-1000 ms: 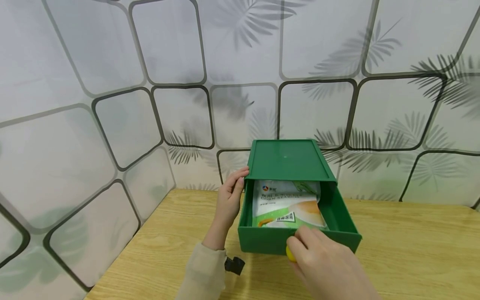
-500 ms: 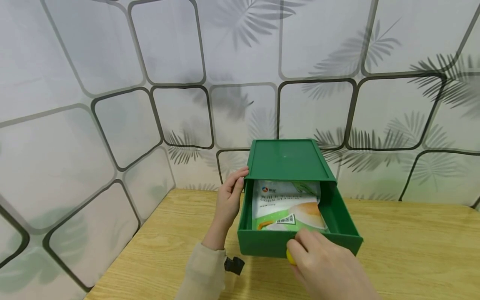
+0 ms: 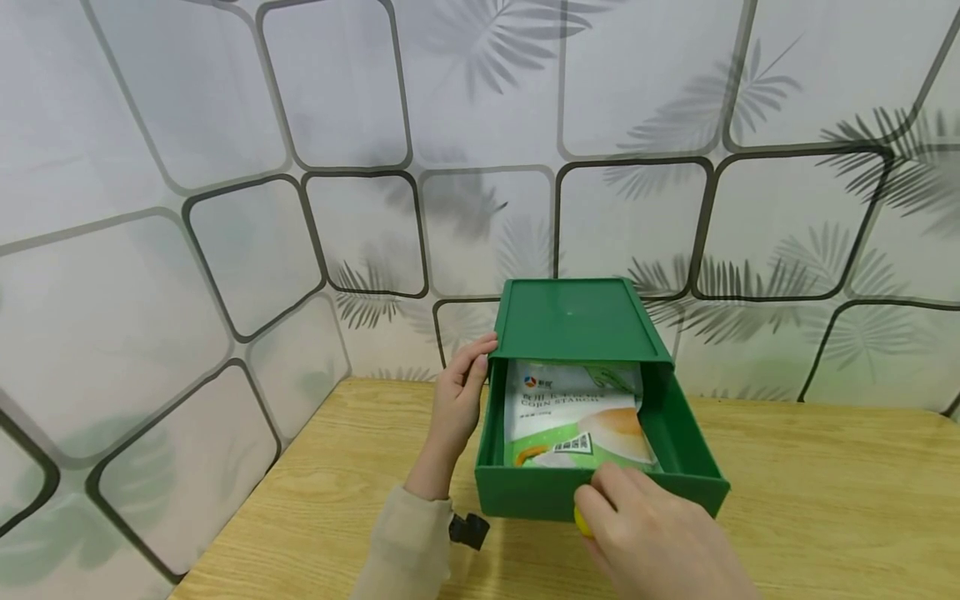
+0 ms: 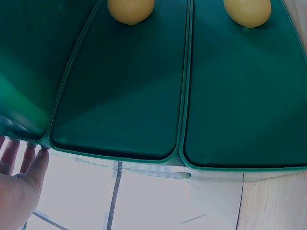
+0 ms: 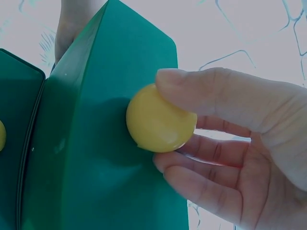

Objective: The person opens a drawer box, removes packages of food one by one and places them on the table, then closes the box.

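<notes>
Rests the left hand [image 3: 460,396], with fingers nearly straight, against the front corner of the green drawer cabinet [image 3: 573,318], probably to brace the frame while working at the front. Pinches the yellow knob [image 5: 160,120] in the right hand [image 3: 656,533], with thumb on one side and curled fingers on the other, closed to no more than the knob's width, likely for control of the top drawer [image 3: 525,494]. Has the corn starch packet [image 3: 570,421] lying face up inside that extended drawer.
</notes>
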`<action>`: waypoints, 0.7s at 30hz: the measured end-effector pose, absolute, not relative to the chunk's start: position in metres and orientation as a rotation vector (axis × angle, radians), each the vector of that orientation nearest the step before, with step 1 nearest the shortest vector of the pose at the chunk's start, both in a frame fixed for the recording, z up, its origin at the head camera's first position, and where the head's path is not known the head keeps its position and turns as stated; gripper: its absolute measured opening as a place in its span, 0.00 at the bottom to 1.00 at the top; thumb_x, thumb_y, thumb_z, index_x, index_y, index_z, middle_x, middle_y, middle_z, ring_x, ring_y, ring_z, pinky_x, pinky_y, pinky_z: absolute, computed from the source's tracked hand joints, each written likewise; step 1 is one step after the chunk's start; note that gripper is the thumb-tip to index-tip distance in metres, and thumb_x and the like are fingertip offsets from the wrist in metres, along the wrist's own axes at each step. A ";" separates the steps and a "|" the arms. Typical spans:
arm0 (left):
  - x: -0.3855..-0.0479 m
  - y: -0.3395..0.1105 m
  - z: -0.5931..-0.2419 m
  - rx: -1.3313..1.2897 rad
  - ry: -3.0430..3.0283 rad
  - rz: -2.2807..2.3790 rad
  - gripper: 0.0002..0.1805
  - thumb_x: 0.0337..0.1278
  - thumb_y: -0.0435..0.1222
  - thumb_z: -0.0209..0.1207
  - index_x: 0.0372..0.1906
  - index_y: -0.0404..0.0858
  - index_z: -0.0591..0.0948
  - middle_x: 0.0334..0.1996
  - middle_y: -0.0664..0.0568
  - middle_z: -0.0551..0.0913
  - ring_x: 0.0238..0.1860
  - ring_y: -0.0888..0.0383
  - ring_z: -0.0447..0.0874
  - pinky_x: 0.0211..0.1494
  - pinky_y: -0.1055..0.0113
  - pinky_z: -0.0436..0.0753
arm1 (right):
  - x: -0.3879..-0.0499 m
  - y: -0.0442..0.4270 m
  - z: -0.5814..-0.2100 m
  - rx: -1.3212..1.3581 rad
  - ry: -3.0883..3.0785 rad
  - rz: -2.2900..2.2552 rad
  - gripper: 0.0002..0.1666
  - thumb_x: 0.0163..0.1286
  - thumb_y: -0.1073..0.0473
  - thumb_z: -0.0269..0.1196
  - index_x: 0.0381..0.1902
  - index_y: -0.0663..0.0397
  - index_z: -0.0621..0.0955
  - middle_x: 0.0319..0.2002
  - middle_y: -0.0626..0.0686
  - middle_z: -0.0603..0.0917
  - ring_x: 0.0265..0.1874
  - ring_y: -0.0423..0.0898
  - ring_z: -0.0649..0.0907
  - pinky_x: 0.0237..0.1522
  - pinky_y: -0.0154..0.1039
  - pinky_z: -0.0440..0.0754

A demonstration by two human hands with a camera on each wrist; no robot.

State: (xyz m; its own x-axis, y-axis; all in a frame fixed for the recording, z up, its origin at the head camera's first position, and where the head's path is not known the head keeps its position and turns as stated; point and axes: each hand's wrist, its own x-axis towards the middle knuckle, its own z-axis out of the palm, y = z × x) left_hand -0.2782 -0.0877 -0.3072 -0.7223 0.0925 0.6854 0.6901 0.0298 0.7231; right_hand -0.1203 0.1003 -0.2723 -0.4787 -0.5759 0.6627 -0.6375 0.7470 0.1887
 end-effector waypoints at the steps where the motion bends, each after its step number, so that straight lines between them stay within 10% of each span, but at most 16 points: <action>1: -0.282 -0.088 -0.310 -0.793 -1.858 -1.738 0.16 0.65 0.31 0.43 0.52 0.29 0.74 0.56 0.44 0.70 0.58 0.55 0.65 0.55 0.62 0.69 | -0.120 0.100 -0.272 0.906 -2.203 0.109 0.25 0.25 0.58 0.76 0.18 0.50 0.71 0.22 0.44 0.64 0.19 0.39 0.67 0.12 0.28 0.65; 21: -0.283 -0.088 -0.311 -0.810 -1.837 -1.722 0.16 0.65 0.34 0.43 0.51 0.30 0.74 0.55 0.45 0.71 0.57 0.57 0.66 0.55 0.63 0.70 | -0.117 0.100 -0.274 0.901 -2.213 0.129 0.24 0.25 0.59 0.75 0.18 0.49 0.71 0.21 0.43 0.64 0.18 0.38 0.65 0.11 0.26 0.62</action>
State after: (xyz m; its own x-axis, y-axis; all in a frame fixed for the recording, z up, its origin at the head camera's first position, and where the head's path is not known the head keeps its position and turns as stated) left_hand -0.2828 -0.0884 -0.3114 -0.7027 0.0896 0.7058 0.7101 0.0271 0.7036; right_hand -0.1171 0.1001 -0.2736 -0.4873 -0.5665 0.6646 -0.6397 0.7496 0.1699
